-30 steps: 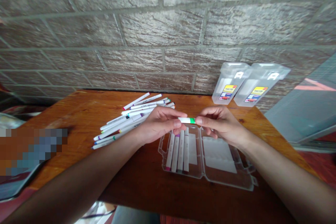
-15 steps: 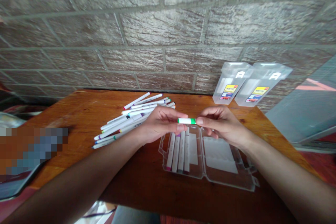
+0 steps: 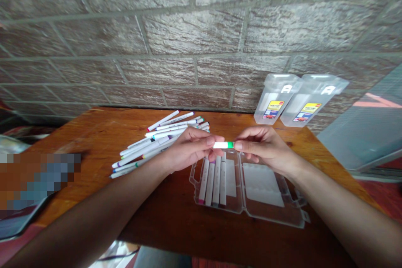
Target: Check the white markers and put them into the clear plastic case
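Between my two hands lies a white marker (image 3: 222, 145) with a green band, held level above the table. My left hand (image 3: 191, 146) pinches its left end between thumb and fingers. At the green end, my right hand (image 3: 264, 145) grips with thumb and forefinger. Just below the hands, a clear plastic case (image 3: 243, 210) lies opened flat. Several white markers (image 3: 216, 182) rest side by side in its left half. Behind and left of my left hand is a loose heap of markers (image 3: 157, 144), partly hidden by my wrist.
Two upright translucent marker boxes (image 3: 271, 100) with yellow labels stand at the back right against the stone-patterned wall (image 3: 163, 29). A dark device (image 3: 28, 213), partly pixelated, sits at the left edge of the wooden table (image 3: 94, 134).
My left thumb has shifted up onto the marker's left end, covering the green tip that showed there before. My right hand keeps its grip almost unmoved.
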Action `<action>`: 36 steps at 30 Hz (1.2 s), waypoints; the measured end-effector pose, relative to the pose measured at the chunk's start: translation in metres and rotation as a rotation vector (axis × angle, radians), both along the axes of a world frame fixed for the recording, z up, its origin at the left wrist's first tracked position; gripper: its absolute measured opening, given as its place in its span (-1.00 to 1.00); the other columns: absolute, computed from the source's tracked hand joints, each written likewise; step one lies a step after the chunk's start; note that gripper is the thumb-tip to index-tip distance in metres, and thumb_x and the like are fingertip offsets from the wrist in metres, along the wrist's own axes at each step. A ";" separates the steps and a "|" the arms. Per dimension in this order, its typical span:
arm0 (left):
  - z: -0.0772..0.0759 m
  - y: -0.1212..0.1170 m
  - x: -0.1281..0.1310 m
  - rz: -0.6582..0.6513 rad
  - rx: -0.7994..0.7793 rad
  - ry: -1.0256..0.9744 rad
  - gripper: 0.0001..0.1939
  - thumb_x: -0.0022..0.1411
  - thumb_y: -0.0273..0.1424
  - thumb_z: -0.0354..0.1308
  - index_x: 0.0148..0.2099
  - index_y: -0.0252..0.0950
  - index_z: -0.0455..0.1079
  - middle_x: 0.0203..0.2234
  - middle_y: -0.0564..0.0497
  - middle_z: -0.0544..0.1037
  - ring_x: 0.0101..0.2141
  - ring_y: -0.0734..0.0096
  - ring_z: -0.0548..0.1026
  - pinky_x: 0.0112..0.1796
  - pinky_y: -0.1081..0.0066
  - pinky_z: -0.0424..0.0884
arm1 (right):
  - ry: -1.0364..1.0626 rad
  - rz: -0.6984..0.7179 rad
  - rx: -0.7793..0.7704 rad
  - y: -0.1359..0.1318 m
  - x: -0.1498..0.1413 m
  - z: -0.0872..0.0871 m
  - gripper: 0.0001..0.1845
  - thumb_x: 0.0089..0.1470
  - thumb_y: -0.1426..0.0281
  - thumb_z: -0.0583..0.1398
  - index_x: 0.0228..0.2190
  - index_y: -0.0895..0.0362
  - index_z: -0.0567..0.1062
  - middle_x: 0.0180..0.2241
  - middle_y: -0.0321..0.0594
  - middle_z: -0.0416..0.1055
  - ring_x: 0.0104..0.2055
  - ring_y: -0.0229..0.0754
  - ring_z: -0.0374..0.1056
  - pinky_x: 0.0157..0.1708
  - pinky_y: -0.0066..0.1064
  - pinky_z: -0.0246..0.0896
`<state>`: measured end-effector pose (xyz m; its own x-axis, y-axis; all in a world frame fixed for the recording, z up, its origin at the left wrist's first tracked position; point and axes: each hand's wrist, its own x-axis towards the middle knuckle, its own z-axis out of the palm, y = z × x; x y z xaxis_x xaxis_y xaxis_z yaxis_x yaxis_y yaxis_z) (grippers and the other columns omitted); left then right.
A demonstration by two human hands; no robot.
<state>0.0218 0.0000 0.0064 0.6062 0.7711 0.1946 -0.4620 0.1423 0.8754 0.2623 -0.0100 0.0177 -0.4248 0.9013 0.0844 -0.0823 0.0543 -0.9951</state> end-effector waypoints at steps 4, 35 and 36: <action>0.000 0.001 -0.001 -0.007 -0.026 -0.001 -0.73 0.16 -0.25 0.52 -0.16 -0.32 0.72 -0.48 -0.14 0.70 -0.52 0.41 0.56 -0.41 0.41 0.50 | -0.008 -0.004 0.004 0.000 0.001 -0.002 -0.68 -0.03 0.15 0.53 -0.42 0.14 0.67 -0.69 -0.38 0.40 -0.71 -0.43 0.10 -0.73 -0.55 -0.13; -0.001 0.000 0.000 0.010 0.028 0.021 -0.73 0.05 -0.39 0.59 -0.16 -0.14 0.73 -0.47 -0.07 0.72 -0.55 0.53 0.59 -0.46 0.56 0.48 | -0.011 -0.026 -0.014 0.002 -0.002 0.002 -0.71 -0.11 0.24 0.57 -0.45 0.15 0.68 -0.68 -0.37 0.42 -0.71 -0.43 0.13 -0.74 -0.57 -0.08; -0.001 0.000 0.000 0.017 0.023 0.012 -0.74 0.06 -0.40 0.58 -0.15 -0.14 0.73 -0.47 -0.07 0.72 -0.55 0.55 0.58 -0.45 0.56 0.48 | -0.014 -0.034 -0.009 0.002 -0.001 0.003 -0.70 -0.10 0.22 0.57 -0.44 0.15 0.69 -0.68 -0.36 0.43 -0.72 -0.43 0.13 -0.74 -0.57 -0.07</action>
<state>0.0219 0.0005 0.0059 0.5957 0.7765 0.2054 -0.4536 0.1143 0.8838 0.2609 -0.0082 0.0205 -0.3947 0.9161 0.0704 -0.0662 0.0480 -0.9966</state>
